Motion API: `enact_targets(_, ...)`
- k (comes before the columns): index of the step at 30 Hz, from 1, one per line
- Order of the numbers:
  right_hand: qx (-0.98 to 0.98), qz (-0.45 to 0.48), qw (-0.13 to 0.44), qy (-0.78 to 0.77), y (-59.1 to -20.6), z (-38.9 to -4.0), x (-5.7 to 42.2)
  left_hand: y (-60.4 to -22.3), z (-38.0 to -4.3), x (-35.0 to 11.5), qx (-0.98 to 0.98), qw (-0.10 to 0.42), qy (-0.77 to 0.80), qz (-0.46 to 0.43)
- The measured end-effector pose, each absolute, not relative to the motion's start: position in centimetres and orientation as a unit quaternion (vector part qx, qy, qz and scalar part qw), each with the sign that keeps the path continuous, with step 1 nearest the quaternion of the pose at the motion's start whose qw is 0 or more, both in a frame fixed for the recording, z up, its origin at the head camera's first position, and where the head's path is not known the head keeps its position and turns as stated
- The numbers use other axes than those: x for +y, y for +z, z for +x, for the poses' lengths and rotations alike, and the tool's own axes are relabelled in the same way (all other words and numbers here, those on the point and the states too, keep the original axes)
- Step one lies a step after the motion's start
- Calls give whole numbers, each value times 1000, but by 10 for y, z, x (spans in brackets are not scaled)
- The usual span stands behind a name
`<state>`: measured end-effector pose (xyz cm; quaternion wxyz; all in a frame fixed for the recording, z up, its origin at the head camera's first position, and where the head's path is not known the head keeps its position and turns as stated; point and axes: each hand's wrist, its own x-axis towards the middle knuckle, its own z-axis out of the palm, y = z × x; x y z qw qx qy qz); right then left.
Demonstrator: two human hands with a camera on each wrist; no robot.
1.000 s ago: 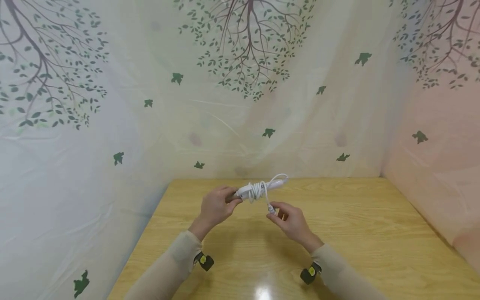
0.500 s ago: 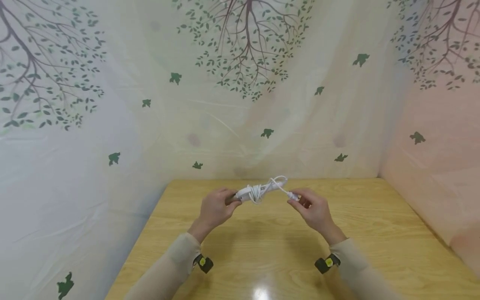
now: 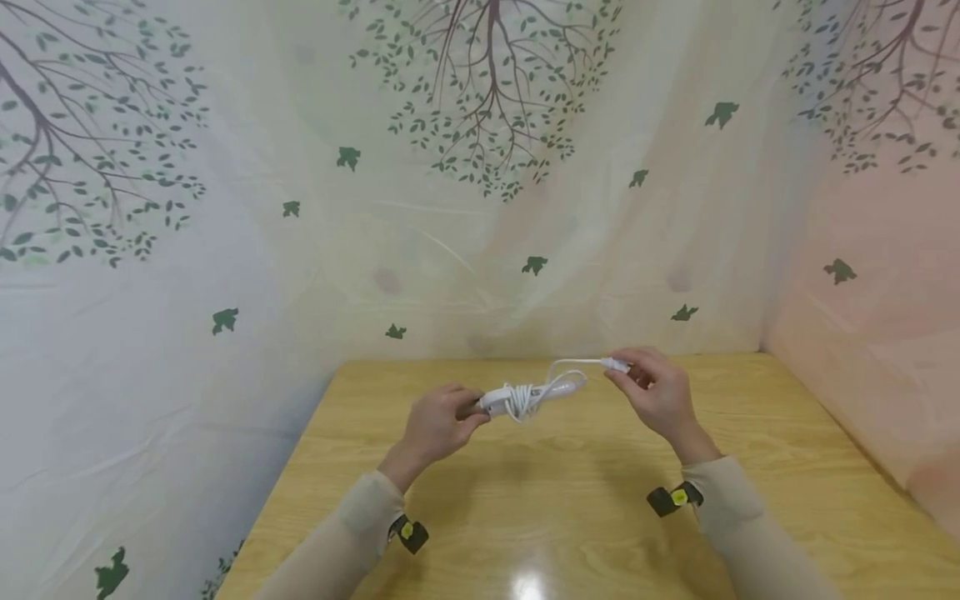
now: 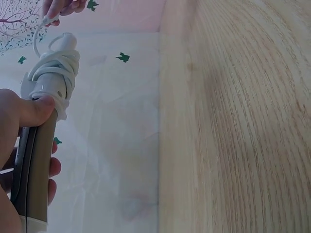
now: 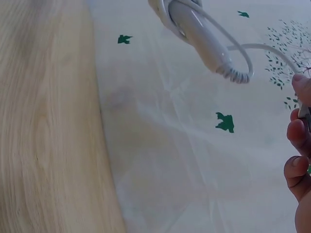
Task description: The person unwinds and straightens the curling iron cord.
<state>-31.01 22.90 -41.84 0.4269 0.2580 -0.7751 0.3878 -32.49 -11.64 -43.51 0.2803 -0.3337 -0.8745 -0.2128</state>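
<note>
A white curling iron with a brownish barrel is held above the table. My left hand grips it round the barrel, thumb laid along the side in the left wrist view. Its white cord is wound in several turns about the handle, and one loose length leaves the coil. At that length's end, my right hand pinches the white plug between thumb and fingers. In the right wrist view the handle's end shows its ribbed cord sleeve; the plug is mostly covered by fingers.
Below both hands lies a wooden table. Pale hanging sheets printed with trees and green leaf shapes stand behind and at both sides of it. Both wrists wear small black cameras.
My right hand has moved right and upward with the plug, drawing the loose length of cord out farther. The left hand keeps its grip on the curling iron, nearly in place.
</note>
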Motion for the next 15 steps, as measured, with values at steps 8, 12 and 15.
enact_targets(8, -791, 224, 454, 345, -422, -319, 241, -435, -323, -117, -858, 292, -204, -370)
enact_targets(12, -811, 206, 430, 339, -427, -323, 246, -434, -324, -117, -853, 292, -206, -381)
enact_targets(15, -831, 189, 401, 337, -434, -326, 248, -433, -324, -117, -852, 287, -207, -385)
